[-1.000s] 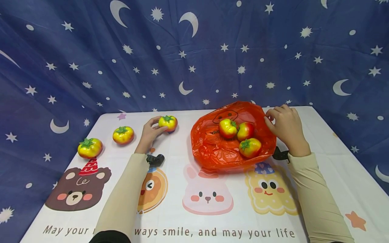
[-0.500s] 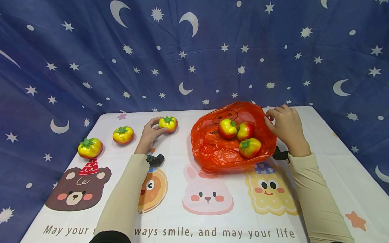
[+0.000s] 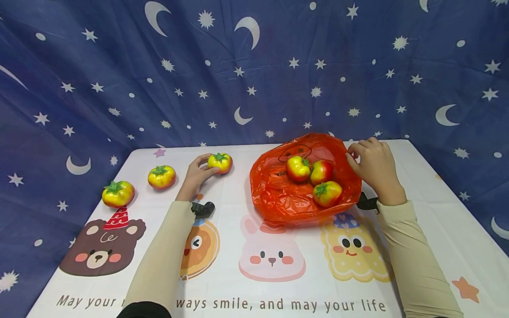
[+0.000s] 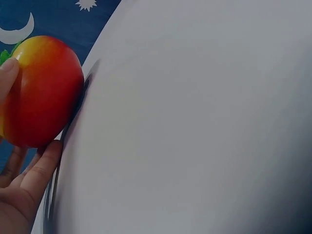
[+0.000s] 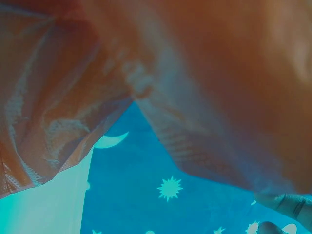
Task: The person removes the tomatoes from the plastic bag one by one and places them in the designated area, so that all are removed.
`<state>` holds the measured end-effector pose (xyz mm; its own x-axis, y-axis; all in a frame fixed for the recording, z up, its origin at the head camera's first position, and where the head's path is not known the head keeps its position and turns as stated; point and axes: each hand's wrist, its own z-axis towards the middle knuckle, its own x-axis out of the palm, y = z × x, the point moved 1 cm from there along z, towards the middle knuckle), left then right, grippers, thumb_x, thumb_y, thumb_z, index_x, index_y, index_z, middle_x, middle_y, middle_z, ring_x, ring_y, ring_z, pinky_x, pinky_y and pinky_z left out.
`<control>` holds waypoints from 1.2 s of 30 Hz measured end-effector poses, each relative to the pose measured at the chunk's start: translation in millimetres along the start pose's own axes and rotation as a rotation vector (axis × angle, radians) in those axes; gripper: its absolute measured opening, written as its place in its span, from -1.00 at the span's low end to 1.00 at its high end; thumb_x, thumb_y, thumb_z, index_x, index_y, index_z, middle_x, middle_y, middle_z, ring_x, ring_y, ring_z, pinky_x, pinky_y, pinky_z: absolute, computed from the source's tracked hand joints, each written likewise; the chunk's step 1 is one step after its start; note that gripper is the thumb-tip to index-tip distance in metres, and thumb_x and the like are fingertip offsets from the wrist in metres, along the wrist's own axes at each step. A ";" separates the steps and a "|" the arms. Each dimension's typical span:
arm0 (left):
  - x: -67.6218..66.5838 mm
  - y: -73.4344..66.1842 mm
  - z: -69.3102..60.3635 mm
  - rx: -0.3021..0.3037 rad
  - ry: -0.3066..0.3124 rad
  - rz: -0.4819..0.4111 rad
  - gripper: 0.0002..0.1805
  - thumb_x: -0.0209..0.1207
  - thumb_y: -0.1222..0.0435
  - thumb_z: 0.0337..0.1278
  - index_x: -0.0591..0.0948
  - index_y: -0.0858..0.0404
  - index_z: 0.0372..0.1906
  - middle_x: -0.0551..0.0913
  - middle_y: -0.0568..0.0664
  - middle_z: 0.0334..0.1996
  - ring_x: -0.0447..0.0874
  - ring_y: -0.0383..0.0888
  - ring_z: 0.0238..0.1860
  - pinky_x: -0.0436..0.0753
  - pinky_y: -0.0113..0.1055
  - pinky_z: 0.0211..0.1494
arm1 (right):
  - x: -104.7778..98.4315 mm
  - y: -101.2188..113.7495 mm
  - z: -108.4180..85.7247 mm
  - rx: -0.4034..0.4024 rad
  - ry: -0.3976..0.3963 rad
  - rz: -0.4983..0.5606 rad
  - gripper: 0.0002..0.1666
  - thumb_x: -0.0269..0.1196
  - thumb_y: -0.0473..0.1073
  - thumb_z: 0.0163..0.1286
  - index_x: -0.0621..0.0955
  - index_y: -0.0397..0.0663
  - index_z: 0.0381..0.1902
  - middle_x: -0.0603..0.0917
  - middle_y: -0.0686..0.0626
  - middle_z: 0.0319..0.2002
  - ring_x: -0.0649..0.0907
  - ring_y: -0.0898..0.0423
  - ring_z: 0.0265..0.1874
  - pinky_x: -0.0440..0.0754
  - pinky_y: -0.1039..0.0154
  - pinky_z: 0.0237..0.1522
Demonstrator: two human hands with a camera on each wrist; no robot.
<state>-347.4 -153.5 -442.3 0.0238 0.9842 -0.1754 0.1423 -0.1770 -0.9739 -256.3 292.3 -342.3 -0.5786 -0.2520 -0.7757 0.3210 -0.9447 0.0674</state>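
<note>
The left hand [image 3: 196, 174] pinches a tomato [image 3: 223, 163] between thumb and fingers, outside the red bag [image 3: 274, 205]. The right hand [image 3: 375, 168] pinches the bag's edge. The smooth tomato might slip if held too loosely, and a hard tug could tip out the three tomatoes [image 3: 321, 173] inside

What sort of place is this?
Probably a staged tabletop set rather than a working kitchen: a blue moon-and-star cloth hangs as a backdrop, a cartoon-printed tablecloth lies below, and the glossy tomatoes look toy-like.
</note>
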 end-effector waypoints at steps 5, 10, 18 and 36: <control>-0.4 -1.8 -1.2 -0.001 -0.002 0.015 -0.26 0.27 0.39 0.07 0.26 0.17 0.38 0.18 0.10 0.42 0.23 0.05 0.37 0.38 -0.17 0.38 | -0.5 -0.6 -0.8 0.003 0.005 -0.012 -0.90 0.32 -0.29 0.09 0.63 -0.24 -0.51 0.65 -0.22 -0.55 0.49 -0.14 -0.43 0.51 -0.05 -0.37; -1.3 -1.1 -1.3 -0.008 -0.005 0.006 -0.27 0.27 0.39 0.07 0.27 0.17 0.37 0.19 0.12 0.40 0.25 0.07 0.34 0.39 -0.16 0.37 | 0.4 -1.4 -2.1 0.006 0.009 -0.017 -0.89 0.32 -0.27 0.08 0.63 -0.24 -0.51 0.65 -0.22 -0.56 0.49 -0.13 -0.43 0.52 -0.05 -0.37; -1.4 0.0 -2.8 0.011 0.009 0.000 -0.26 0.25 0.39 0.09 0.23 0.21 0.38 0.17 0.14 0.41 0.22 0.07 0.37 0.37 -0.16 0.38 | 0.2 -0.4 -1.8 0.007 0.006 -0.009 -0.91 0.32 -0.29 0.09 0.64 -0.24 -0.51 0.64 -0.21 -0.57 0.49 -0.14 -0.43 0.52 -0.05 -0.36; -4.0 -4.1 -7.3 0.003 0.017 -0.036 -0.32 0.20 0.33 0.16 0.24 0.17 0.39 0.23 0.15 0.39 0.24 0.03 0.37 0.35 -0.18 0.40 | -0.5 0.6 -0.7 -0.013 -0.012 -0.005 -0.91 0.32 -0.29 0.09 0.63 -0.24 -0.51 0.64 -0.21 -0.57 0.50 -0.15 -0.43 0.52 -0.07 -0.37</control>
<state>-340.8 -156.7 -436.5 0.0351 0.9898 -0.1378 0.1403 -0.1414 -0.9800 -255.2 292.1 -342.3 -0.5892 -0.2497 -0.7685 0.3280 -0.9431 0.0550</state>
